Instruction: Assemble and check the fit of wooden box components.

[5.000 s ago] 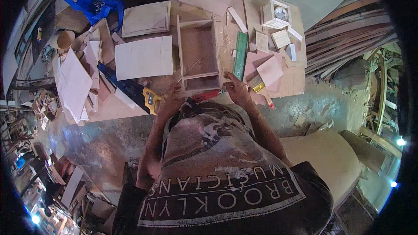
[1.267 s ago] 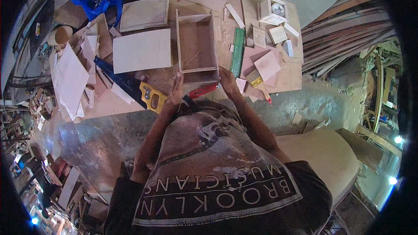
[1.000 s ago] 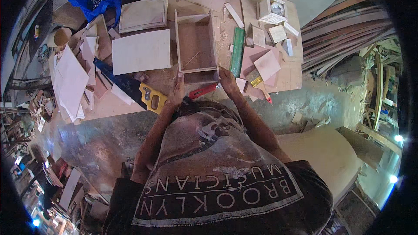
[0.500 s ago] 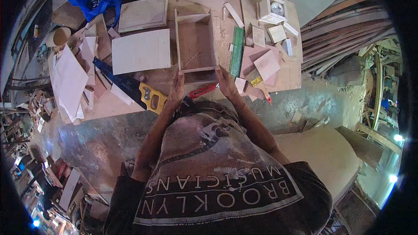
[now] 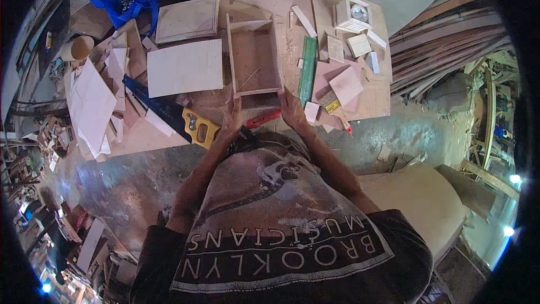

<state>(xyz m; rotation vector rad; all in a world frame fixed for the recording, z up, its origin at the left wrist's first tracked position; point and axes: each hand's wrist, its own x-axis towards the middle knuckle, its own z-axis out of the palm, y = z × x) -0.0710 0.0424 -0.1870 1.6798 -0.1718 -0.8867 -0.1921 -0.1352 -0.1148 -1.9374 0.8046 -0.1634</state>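
Observation:
My left hand [image 5: 233,111] and my right hand [image 5: 292,111] grip either side of the near end of an open wooden box [image 5: 253,50], with a loose sliver inside. Between them, below the box, lies a red tool [image 5: 261,119]. Left of my left hand is a handsaw [image 5: 200,130] with yellow handle and dark blade. A flat pale panel [image 5: 185,67] and an edged panel [image 5: 187,18] sit left of the box. To its right are a green strip [image 5: 307,70], a brush [image 5: 337,114] and several small wood blocks [image 5: 358,45].
The workbench [image 5: 140,147] carries offcuts [image 5: 93,101] at left, a blue bag [image 5: 121,3] at back left and a small framed piece [image 5: 352,12] at back right. Long wooden strips [image 5: 439,45] are stacked beyond. A large pale board [image 5: 410,202] lies at lower right.
Compared with five seconds ago, both hands have closed in along the sides of the box's near end. In the last half second the box has hardly moved.

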